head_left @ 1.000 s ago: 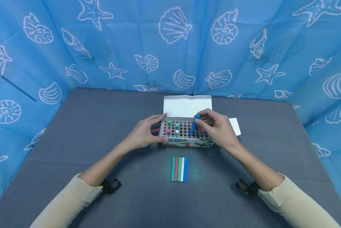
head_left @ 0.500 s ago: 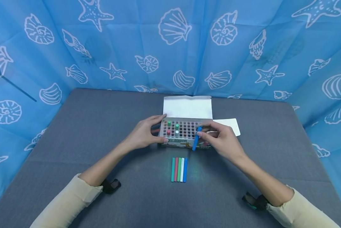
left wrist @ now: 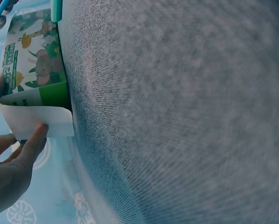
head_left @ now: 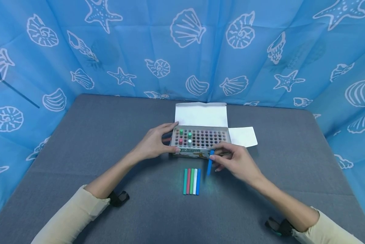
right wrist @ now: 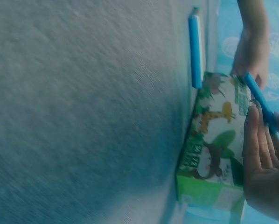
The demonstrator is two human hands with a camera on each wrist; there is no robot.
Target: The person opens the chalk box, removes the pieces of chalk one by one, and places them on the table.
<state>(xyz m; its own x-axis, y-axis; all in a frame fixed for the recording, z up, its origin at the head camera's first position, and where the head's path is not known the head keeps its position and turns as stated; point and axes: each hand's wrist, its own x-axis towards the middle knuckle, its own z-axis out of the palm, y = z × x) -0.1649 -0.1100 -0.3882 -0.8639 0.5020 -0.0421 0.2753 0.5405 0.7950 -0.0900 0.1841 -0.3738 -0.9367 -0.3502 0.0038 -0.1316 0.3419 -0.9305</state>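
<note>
My left hand (head_left: pixel 153 142) grips the left end of a chalk box (head_left: pixel 189 154), its thumb at the front corner and index finger at the back one. The box's perforated top is exposed; two green, one pink and one white chalk stand in its left holes. At the box's front right, my right hand (head_left: pixel 240 162) pinches a blue chalk stick (head_left: pixel 210 165) near its top, tilted and beyond the front wall. In the left wrist view, fingers (left wrist: pixel 33 142) touch a white side flap (left wrist: pixel 41 119). The right wrist view shows the held blue chalk beside the animal-printed front.
Several chalk sticks (head_left: pixel 191 181), teal, red, green, white and blue, lie side by side in front of the box. The white lid (head_left: pixel 201 114) stands open behind it, and a white flap (head_left: pixel 243 136) extends right. A blue shell-print curtain (head_left: pixel 182 61) surrounds the grey table (head_left: pixel 124 115).
My right hand has carried the blue chalk from above the holes toward me, past the box's front edge, uncovering the right-hand holes. My left hand stays on the box.
</note>
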